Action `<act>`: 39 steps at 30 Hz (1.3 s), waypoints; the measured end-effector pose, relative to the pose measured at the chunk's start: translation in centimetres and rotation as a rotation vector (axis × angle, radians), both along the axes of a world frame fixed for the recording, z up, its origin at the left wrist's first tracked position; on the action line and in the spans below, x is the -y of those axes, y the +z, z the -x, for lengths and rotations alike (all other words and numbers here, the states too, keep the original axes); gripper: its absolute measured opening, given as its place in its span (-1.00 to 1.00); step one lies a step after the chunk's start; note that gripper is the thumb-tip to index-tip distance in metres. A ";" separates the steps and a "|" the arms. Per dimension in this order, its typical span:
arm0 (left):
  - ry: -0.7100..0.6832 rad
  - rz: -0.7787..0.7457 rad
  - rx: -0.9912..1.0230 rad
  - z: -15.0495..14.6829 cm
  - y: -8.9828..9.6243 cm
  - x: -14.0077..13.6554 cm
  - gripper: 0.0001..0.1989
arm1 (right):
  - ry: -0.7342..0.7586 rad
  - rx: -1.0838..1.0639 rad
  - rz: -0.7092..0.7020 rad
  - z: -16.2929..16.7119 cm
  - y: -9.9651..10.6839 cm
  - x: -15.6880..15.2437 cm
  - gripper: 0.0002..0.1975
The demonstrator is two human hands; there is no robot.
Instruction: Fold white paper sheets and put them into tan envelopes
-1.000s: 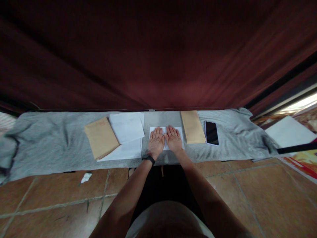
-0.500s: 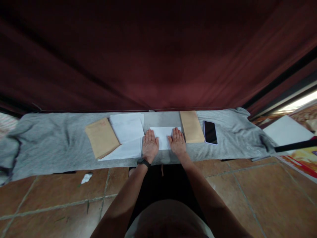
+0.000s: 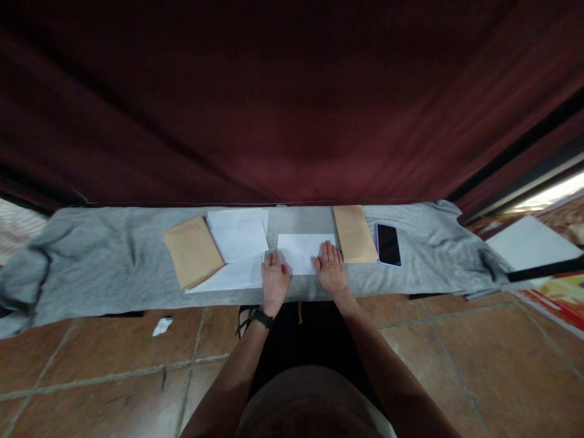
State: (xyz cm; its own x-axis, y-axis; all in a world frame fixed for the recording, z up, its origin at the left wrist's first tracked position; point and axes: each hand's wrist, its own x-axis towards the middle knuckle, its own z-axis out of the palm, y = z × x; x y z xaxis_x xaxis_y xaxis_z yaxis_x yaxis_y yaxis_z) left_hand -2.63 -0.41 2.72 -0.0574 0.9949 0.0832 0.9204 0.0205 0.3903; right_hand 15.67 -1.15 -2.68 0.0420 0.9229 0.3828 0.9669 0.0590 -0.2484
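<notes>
Right hand flat, fingers straight, on smooth rectangular paper; left hand by its edge, grip unclear.

No readable text or labels.

Cloth: is stretching crosswise before the curtain.
Sheet: is lying on the cloth's middle.
Left hand: is resting at the sheet's near left corner.
Right hand: is covering its near right corner.
Loose papers: are lying left of the sheet.
Left envelopes: are overlapping the papers' left edge.
Right envelopes: are lying just right of the sheet.
Phone: is lying just right of those.
Scrap: is lying on the floor, front left.
</notes>
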 end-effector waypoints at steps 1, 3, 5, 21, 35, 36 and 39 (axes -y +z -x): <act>0.021 0.015 0.025 0.2 0.2 -0.1 -0.47 | 0.000 -0.004 -0.001 0.0 0.0 0.0 -0.39; 0.062 0.068 0.094 0.5 0.5 -0.5 -0.46 | 0.000 -0.010 -0.001 0.1 0.0 0.0 -0.39; 0.089 0.133 0.170 0.9 0.7 -0.7 -0.46 | -0.001 -0.015 0.003 0.1 0.1 0.0 -0.39; 0.031 0.274 0.290 3.9 0.7 1.2 -0.42 | 0.117 0.006 0.082 2.7 1.8 3.8 -0.46; -0.377 -0.246 -0.070 -0.9 0.4 3.4 -0.54 | 0.186 -0.099 0.165 3.2 1.7 1.4 -0.52; -0.407 -0.254 -0.036 -1.7 -0.1 2.8 -0.53 | 0.192 -0.107 0.171 3.2 1.8 0.9 -0.51; -0.408 -0.194 0.013 -3.2 -1.8 0.9 -0.47 | 0.206 -0.075 0.186 3.0 2.0 -0.1 -0.49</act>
State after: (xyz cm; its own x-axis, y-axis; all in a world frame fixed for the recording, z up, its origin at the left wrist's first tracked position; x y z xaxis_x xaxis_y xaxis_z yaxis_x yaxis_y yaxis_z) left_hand 0.52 -1.34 0.94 0.3343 0.9022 0.2725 0.8327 -0.4182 0.3629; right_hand 12.67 -1.01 -0.70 -0.1324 0.9689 0.2092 0.9177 0.1996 -0.3434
